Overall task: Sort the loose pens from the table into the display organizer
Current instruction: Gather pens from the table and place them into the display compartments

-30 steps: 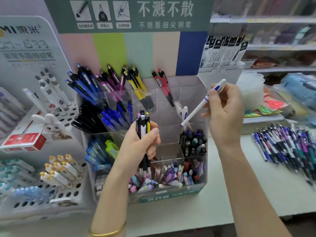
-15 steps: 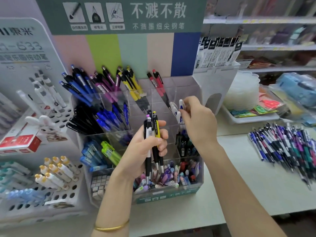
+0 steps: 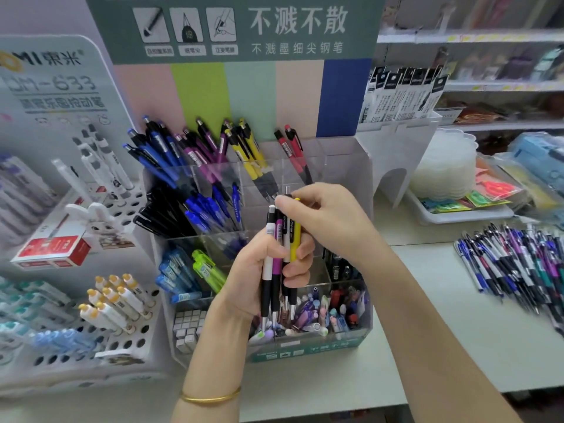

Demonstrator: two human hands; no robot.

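Note:
My left hand [image 3: 259, 276] grips an upright bundle of pens [image 3: 280, 248] in front of the clear display organizer [image 3: 364, 184]: a white, a purple, a black-and-white and a yellow one, tips down. My right hand [image 3: 329, 221] pinches the top ends of the bundle, at the yellow pen's cap. The organizer's back compartments hold blue, purple, yellow and red pens [image 3: 291, 148]; lower ones hold black and blue pens, refills and small caps. A pile of loose pens [image 3: 515, 264] lies on the table at the right.
A white holed rack with markers [image 3: 116, 303] and a red box [image 3: 55, 250] stand left. A white stand [image 3: 396, 148] with dark packets, a stack of clear lids [image 3: 442, 169] in a tray and shelves sit at the back right. The table's front edge runs below.
My right hand put the white-and-blue pen into a middle compartment, let it go and moved onto the top of the bundle. My left hand raised the bundle slightly.

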